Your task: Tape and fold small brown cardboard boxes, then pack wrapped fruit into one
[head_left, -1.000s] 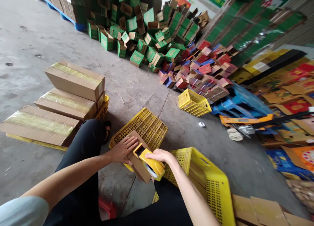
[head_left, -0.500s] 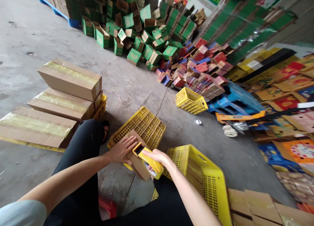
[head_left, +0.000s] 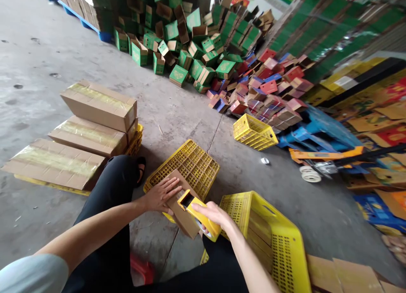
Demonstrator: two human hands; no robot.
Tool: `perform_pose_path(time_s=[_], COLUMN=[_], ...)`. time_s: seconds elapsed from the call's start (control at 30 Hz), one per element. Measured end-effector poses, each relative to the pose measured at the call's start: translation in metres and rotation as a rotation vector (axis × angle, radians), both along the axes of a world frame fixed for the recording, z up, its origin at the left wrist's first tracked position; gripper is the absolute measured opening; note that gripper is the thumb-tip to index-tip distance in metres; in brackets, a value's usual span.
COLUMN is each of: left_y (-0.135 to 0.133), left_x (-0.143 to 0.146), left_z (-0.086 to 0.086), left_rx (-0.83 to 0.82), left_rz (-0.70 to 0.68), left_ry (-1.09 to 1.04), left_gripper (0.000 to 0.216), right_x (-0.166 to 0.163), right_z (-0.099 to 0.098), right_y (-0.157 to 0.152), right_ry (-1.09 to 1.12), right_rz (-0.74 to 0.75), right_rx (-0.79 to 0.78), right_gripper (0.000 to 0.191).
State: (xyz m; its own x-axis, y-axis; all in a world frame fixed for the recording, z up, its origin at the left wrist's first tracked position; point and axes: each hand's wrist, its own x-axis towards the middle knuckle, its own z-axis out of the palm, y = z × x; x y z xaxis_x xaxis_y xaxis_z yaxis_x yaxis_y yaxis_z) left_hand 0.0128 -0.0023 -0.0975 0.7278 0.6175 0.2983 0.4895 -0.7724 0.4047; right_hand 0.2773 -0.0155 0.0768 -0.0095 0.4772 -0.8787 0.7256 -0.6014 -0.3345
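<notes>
A small brown cardboard box point(head_left: 185, 219) rests on an upturned yellow plastic crate point(head_left: 199, 168) between my knees. My left hand point(head_left: 163, 194) lies on the box's upper left part, fingers stretched out flat. In my right hand point(head_left: 212, 214) is a yellow tape dispenser point(head_left: 203, 216), its fingers wrapped round the body. The dispenser's front end is over the box, close to my left fingertips. Whether tape runs from it to the box is hard to make out.
Taped cartons point(head_left: 98, 104) are stacked at the left. A yellow crate point(head_left: 287, 242) holding flat cardboard stands at my right. Further off are another yellow crate point(head_left: 255, 132), a blue pallet point(head_left: 323, 128) with a pallet jack, and heaped green boxes point(head_left: 179, 75). A red stool point(head_left: 142, 267) shows below.
The whole view has shifted slightly, so things sit further right. My right hand has moved the tape dispenser a little to the right, away from my left hand, which stays on the box.
</notes>
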Motion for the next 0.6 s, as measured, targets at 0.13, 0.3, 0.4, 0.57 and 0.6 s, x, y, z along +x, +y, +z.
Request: perform_pose_path(time_s=[0.13,0.3,0.4,0.57,0.6], left_y=[0.0,-0.006,-0.011,-0.016,-0.016], left_x=[0.0,0.001,0.009,0.023,0.024], left_z=[-0.001,0.0,-0.001,-0.001,-0.001], left_rx=[-0.006,0.023,0.021,-0.021,-0.023], left_rz=[0.005,0.016,0.012,-0.128,-0.134], left_ry=[-0.003,-0.013,-0.015,-0.021,-0.027], left_gripper=[0.107,0.109,0.109,0.11,0.109], right_x=[0.008,0.008,0.006,0.004,0.004], right_z=[-0.007,-0.016,-0.019,-0.022,-0.022], right_y=[-0.003,-0.006,-0.008,-0.007,-0.007], right_ry=[-0.023,-0.041,-0.049,-0.068,-0.068], right_rz=[-0.013,-0.035,-0.046,-0.025,-0.02], right_rx=[0.018,0.074,0.083,0.067,0.064], right_gripper=[0.047,0.049,0.05,0.048,0.048])
